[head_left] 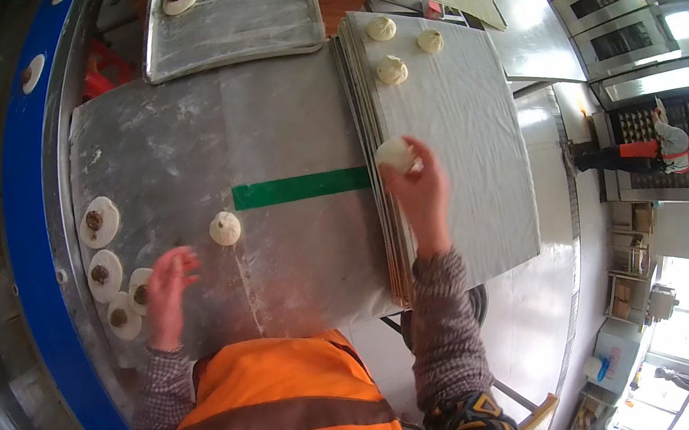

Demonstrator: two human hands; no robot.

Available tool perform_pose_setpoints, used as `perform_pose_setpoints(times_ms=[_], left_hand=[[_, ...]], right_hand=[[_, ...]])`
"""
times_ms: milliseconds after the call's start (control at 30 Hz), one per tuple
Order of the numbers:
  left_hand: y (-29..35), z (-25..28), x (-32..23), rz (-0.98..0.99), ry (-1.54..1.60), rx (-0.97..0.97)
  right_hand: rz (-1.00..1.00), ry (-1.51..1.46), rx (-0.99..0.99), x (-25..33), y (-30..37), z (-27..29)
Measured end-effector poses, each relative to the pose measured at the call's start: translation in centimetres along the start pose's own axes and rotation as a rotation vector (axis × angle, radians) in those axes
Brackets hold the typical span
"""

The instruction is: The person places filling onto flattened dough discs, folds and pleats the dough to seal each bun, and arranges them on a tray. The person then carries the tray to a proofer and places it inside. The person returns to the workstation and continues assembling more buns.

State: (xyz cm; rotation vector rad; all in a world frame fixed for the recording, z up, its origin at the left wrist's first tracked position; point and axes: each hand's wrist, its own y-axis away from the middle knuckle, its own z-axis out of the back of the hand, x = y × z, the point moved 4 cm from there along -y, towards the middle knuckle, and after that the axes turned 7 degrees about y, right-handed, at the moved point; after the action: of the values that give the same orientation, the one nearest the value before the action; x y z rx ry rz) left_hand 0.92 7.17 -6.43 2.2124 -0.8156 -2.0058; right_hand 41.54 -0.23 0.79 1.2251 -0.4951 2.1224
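My right hand (pixel 423 193) is closed on a white filled bun (pixel 397 154), held by the fingertips over the left edge of a stack of cloth-covered boards (pixel 474 146). On the cloth, farther off, sit three pleated buns (pixel 392 70). Another pleated bun (pixel 225 229) rests on the metal worktable (pixel 164 148), between my two hands. My left hand (pixel 170 295) holds nothing, its fingers loosely apart and bent. Beside it lie several flat dough rounds (pixel 105 275) with dark filling in their middles.
A large metal tray (pixel 237 42) at the far left bears a few filled dough rounds. A blue conveyor edge (pixel 30 190) carrying more rounds runs along the left. Green tape (pixel 303 187) crosses the worktable. A person (pixel 661 149) stands by racks at the far right.
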Motion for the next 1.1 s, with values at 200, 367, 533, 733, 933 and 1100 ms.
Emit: perform_pose_setpoints(times_ms=[200,367,533,733,933,1100], left_hand=[[0.4,12.3,3.9,-0.009,-0.883,-0.446],[0.4,14.4,5.6,0.055,-1.064,-0.327],[0.4,12.4,3.1,-0.200,-1.091,-0.493],[1.9,12.1,2.2,-0.063,-1.076,-0.533],[4.5,10.7,0.2,-0.257,-0.961,-0.491],[4.3,6.6,0.8,-0.351,-0.557,-0.309]], right_hand=[[0.147,0.391,-0.016,-5.2,-9.6,2.5],[0.130,0.350,0.126,-4.0,-9.2,1.0],[0.229,0.399,0.192,2.0,-2.0,-5.0],[0.454,0.399,0.726,3.6,7.1,-20.9],[0.543,0.607,0.742,4.0,7.8,-24.1],[0.541,0.685,0.670,4.1,8.2,-24.3]])
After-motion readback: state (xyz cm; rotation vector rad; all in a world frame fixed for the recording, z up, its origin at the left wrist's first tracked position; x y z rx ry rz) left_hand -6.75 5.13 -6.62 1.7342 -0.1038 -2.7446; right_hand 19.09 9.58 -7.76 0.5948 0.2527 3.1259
